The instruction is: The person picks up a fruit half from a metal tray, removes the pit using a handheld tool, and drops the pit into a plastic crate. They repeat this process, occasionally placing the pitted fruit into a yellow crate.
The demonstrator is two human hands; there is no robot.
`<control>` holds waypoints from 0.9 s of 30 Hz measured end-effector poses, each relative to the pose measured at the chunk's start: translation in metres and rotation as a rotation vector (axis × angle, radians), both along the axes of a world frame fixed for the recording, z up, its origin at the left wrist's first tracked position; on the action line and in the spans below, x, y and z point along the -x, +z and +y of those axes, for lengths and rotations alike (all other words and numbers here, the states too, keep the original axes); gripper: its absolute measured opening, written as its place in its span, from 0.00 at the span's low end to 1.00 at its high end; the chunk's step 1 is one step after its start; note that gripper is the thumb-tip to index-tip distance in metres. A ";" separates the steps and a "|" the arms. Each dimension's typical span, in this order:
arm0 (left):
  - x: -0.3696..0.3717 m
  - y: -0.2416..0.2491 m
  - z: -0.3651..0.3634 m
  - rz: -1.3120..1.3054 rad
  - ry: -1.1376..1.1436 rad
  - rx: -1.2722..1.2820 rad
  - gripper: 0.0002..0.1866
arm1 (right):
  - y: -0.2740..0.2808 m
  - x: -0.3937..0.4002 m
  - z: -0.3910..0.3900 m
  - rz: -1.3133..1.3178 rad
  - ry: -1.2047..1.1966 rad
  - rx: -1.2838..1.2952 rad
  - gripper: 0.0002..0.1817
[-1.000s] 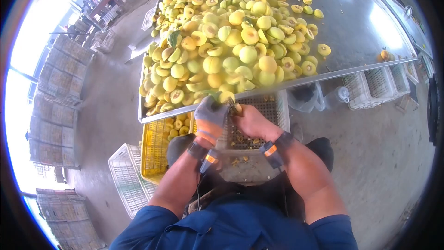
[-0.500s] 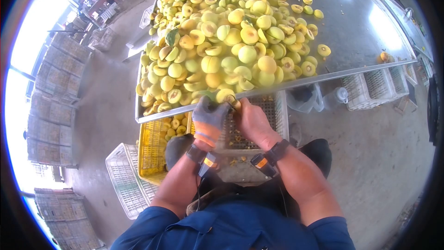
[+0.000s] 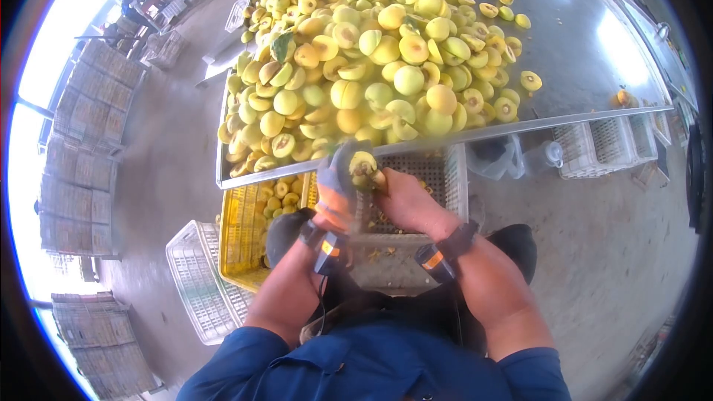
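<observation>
My left hand (image 3: 337,187), in a grey and orange glove, is closed round a halved yellow peach (image 3: 362,164), cut face up. My bare right hand (image 3: 408,199) grips a small hand tool (image 3: 379,180) with a tan end; its working end meets the middle of the peach half, and its exact kind is hard to see. Both hands are just in front of the metal table edge (image 3: 512,130). Beyond them lies a big heap of halved peaches (image 3: 345,94). Below is a crate (image 3: 457,193) with a dark perforated bottom and scraps in it.
A yellow crate (image 3: 239,234) with peach halves stands at lower left, beside white baskets (image 3: 197,282). More white crates (image 3: 605,145) and a plastic bag (image 3: 496,160) are under the table at right. Stacked crates (image 3: 78,200) line the left side. People sit far off at upper left.
Both hands have come slightly nearer to me, with the peach half now clear of the table edge. The left hand has turned, so more of the cut face shows.
</observation>
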State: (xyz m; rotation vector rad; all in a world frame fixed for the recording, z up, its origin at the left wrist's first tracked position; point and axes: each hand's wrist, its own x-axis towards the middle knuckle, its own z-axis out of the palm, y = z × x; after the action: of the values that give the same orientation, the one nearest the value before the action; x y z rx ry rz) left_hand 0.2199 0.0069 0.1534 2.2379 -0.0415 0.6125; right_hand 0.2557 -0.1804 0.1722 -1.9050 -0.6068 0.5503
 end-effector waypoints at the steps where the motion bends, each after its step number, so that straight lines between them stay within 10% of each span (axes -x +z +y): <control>1: -0.002 0.000 -0.005 0.062 0.078 0.037 0.17 | -0.001 0.003 0.002 -0.013 0.012 -0.012 0.15; 6: -0.010 -0.032 -0.009 0.125 0.186 0.132 0.20 | -0.006 0.003 0.003 0.083 0.014 0.033 0.16; 7: -0.002 0.001 -0.022 0.000 0.230 -0.250 0.20 | -0.006 0.005 0.005 0.013 -0.045 0.118 0.16; 16: 0.003 -0.012 -0.025 0.110 0.198 0.027 0.19 | -0.007 0.006 0.005 0.025 -0.043 0.176 0.15; 24: -0.012 0.016 -0.008 0.121 0.085 -0.182 0.20 | 0.016 0.018 -0.001 0.011 -0.151 -0.133 0.13; 27: -0.025 0.015 -0.001 0.187 0.085 0.265 0.19 | 0.033 0.016 -0.011 -0.073 -0.163 -0.145 0.12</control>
State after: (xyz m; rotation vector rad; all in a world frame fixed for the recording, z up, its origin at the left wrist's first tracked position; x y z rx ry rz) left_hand 0.2446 0.0059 0.1682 2.0358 0.2187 0.4238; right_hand 0.2394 -0.1917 0.2056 -1.8234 -0.5182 0.3255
